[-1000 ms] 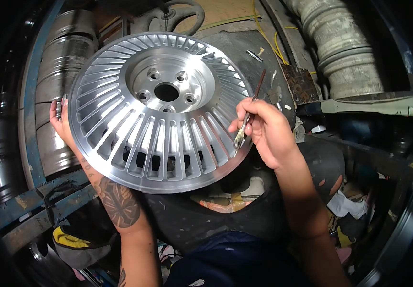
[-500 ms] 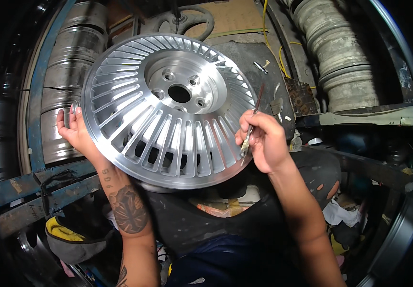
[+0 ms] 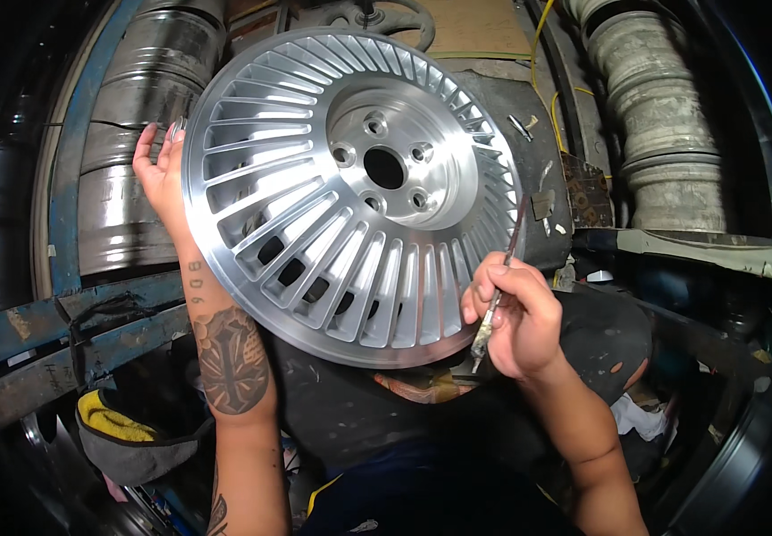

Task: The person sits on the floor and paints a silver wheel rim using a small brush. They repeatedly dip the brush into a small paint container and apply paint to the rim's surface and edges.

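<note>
A silver alloy wheel (image 3: 350, 192) with many thin radial spokes and a hub with several bolt holes lies tilted in front of me, above my lap. My left hand (image 3: 164, 170) is at its left edge, the rim against the palm side and the fingers stretched upward. A small shiny piece (image 3: 179, 129) shows by those fingertips, too small to name. Closed in a pinch at the wheel's lower right edge, my right hand (image 3: 524, 313) grips a thin rod-like hand tool (image 3: 486, 335). Its upper end is a dark reddish rod; its lower part is stained and ends in a narrow tip.
Stacked metal wheel barrels stand at the left (image 3: 149, 116) and right (image 3: 667, 116). A small metal part (image 3: 520, 128) lies on the dark surface (image 3: 551, 214) beyond the wheel. A blue metal frame (image 3: 127, 304) runs along the left, with a grey and yellow cloth item (image 3: 122, 438) below it.
The wheel has shifted right and turned and tilted somewhat. My left hand has moved up with its edge. My right hand has gone slightly right and down, still gripping the rod-like tool.
</note>
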Tool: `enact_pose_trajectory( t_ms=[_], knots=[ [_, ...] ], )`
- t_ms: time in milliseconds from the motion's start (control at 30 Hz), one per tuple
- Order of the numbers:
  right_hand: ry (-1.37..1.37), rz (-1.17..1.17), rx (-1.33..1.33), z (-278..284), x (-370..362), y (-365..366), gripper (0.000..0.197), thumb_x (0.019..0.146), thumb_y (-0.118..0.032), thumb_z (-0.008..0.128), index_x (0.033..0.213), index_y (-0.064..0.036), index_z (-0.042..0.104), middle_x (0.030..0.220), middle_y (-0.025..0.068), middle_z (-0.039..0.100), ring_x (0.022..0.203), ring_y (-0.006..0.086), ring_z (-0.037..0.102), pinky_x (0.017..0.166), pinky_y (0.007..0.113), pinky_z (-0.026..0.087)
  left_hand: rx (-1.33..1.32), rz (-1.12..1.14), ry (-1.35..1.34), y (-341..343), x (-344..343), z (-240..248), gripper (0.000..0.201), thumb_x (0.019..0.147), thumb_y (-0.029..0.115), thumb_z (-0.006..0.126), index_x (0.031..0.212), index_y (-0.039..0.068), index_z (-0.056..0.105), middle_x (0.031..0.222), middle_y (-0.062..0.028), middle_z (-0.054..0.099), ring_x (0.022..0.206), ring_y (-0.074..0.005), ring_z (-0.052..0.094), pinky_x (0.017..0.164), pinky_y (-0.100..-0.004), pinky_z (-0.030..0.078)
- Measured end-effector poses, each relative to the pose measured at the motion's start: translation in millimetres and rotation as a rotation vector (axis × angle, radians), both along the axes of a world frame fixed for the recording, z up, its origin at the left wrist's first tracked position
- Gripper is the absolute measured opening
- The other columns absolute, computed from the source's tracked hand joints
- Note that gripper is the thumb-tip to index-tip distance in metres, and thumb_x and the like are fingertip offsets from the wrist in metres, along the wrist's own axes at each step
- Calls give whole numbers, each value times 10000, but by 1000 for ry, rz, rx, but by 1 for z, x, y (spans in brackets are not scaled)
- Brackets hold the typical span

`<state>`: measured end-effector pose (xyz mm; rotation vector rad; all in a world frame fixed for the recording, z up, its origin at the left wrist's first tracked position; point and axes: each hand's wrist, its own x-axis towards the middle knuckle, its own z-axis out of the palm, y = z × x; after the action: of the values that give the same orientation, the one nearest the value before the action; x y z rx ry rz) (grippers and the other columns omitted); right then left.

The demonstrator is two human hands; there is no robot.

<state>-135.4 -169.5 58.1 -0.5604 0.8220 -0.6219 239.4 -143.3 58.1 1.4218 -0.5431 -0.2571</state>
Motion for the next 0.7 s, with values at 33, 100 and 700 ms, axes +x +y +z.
enact_pose_trajectory(
  t_ms=[33, 100, 700],
  knots=[
    [-5, -1, -8, 1, 0, -2, 254, 936, -209, 488, 736, -54, 508, 518, 0, 400, 511, 111, 389, 645, 302, 422, 16, 2, 19, -2, -2, 1, 496, 939, 81, 664, 1354, 66, 394, 1195, -152, 575, 961, -164, 640, 814, -270, 561],
    [-61, 29, -12, -3, -1, -8, 249, 947, -207, 487, 758, -48, 518, 583, 12, 442, 562, 122, 444, 642, 283, 416, 39, 4, 48, -3, -9, 6, 496, 933, 74, 668, 1347, 61, 396, 1178, -151, 584, 935, -159, 646, 782, -265, 568],
    [17, 409, -580, 62, 44, -43, 257, 1003, -248, 484, 925, -13, 552, 809, 54, 561, 674, 96, 524, 621, 243, 452, -81, 98, 68, -5, -14, 3, 504, 906, 20, 676, 1323, 39, 393, 1181, -173, 581, 986, -173, 617, 842, -273, 520]
  ],
)
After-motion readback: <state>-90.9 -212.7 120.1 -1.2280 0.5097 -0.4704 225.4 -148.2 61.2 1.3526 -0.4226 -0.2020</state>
